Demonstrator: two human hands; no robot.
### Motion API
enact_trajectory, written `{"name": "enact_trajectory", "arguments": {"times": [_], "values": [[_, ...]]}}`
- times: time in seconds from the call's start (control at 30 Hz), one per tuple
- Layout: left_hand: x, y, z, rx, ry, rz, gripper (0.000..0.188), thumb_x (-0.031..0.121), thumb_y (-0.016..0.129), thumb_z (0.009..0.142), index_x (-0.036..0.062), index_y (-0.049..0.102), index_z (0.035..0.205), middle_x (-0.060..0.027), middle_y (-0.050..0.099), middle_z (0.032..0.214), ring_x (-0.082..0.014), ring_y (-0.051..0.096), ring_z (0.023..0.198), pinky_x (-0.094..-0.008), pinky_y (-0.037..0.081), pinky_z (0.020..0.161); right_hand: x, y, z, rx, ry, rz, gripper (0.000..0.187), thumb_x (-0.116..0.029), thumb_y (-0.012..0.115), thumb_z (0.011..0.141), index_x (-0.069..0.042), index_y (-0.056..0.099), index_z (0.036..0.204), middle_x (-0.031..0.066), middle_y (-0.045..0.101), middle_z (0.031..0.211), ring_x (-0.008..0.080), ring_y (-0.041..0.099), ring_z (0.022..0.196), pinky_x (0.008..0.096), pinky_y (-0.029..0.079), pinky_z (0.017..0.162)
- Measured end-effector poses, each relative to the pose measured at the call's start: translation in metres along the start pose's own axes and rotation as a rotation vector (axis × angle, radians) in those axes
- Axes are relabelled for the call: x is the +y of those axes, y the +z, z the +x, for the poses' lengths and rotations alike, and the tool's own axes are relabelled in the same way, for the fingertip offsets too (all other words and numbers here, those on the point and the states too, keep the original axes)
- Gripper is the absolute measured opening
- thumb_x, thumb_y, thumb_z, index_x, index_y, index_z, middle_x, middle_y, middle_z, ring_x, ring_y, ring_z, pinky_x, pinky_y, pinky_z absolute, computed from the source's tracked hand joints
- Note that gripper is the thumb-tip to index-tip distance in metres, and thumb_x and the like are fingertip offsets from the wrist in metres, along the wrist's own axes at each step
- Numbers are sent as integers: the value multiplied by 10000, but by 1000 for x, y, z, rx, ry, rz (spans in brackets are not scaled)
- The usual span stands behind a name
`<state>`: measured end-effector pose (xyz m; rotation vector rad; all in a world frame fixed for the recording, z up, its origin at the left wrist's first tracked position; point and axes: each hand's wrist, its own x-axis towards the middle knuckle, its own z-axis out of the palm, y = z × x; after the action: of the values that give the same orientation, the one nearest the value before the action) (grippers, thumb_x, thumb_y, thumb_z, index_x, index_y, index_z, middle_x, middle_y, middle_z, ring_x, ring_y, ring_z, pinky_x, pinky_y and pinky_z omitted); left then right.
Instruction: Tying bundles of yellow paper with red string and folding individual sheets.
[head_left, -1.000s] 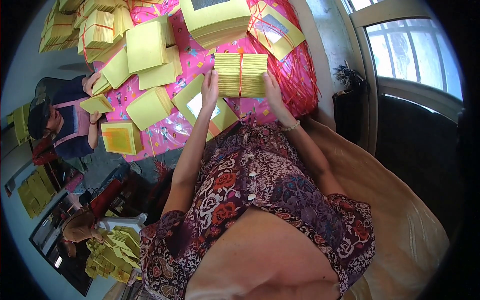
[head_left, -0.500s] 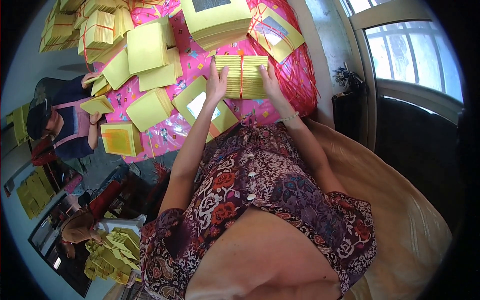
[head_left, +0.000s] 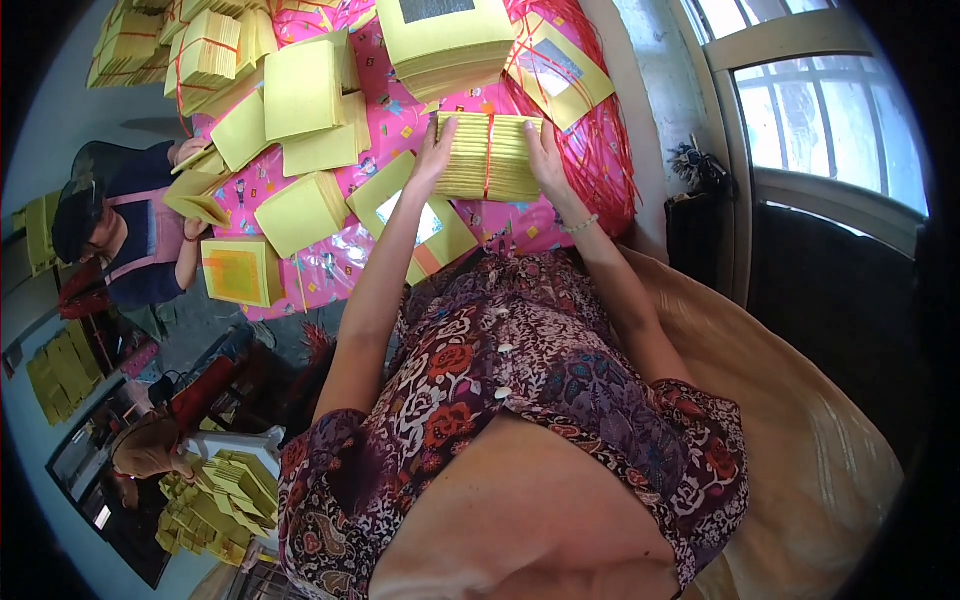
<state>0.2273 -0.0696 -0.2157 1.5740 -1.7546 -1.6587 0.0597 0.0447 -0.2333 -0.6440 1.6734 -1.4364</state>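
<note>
Two ends of a yellow paper bundle (head_left: 462, 165) are being gripped at the upper centre of the frame, one by the left hand (head_left: 432, 160), one by the right hand (head_left: 547, 160). Both hands are being placed higher than a second ago, and the thumbs are being laid farther onto the upper face, so the bundle is seemingly being steadied more firmly. The fingers are being wrapped around its outer sides, their tips being hidden. Its middle is being circled by a red band (head_left: 489, 165). The pink tablecloth (head_left: 320, 282) is being covered toward the upper left by yellow stacks (head_left: 300, 90), while red strips (head_left: 622, 190) are being heaped right of the bundle. At the left, folded paper (head_left: 197, 205) is being handled by another person (head_left: 145, 235). Light is being admitted through a barred window (head_left: 840, 115), upper right.
</note>
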Motion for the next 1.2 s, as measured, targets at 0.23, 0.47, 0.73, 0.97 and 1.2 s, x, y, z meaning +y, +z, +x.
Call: {"name": "enact_trajectory", "arguments": {"times": [0.23, 0.47, 0.73, 0.97, 1.2], "values": [[-38, -2, -12, -173, -166, -499, 873, 697, 263, 916, 5, 282, 1448, -155, 369, 1456, -249, 389, 1311, -357, 276, 1097, 18, -1, -18, -36, 68, 110, 591, -413, 329, 1017, -21, 269, 1456, 124, 347, 1452, 227, 316, 1340, 332, 232, 1111], [-15, -19, -10, -330, -192, -656, 817, 663, 139, 939, 39, 267, 1451, -134, 400, 1432, -245, 400, 1309, -381, 334, 1088, -8, -7, -28, -109, 357, 548, 588, -457, 218, 1025, -25, 421, 1368, 98, 519, 1327, 192, 483, 1209, 337, 351, 1049], [4, -24, -36, -259, 162, -694, 754, 597, 147, 977, 26, 240, 1461, -120, 335, 1477, -234, 307, 1364, -369, 222, 1128, -35, -9, -44, -116, 58, 512, 562, -382, 198, 1033, -4, 272, 1442, 115, 413, 1409, 209, 398, 1284, 345, 278, 1099], [-17, -6, -45, -109, 225, -551, 701, 534, 156, 1001, 7, 218, 1459, -136, 276, 1500, -247, 265, 1383, -369, 186, 1150, 21, -16, -50, 68, 73, 293, 633, -444, 252, 1022, 24, 249, 1446, 136, 367, 1437, 208, 348, 1321, 343, 256, 1110], [-54, -2, -18, -168, -65, -424, 788, 572, 480, 911, 7, 285, 1425, -128, 403, 1403, -214, 396, 1281, -333, 303, 1063, 2, -9, -48, -173, 171, 289, 656, -455, 303, 1004, 6, 212, 1462, 143, 255, 1491, 235, 256, 1370, 347, 203, 1129]]}}
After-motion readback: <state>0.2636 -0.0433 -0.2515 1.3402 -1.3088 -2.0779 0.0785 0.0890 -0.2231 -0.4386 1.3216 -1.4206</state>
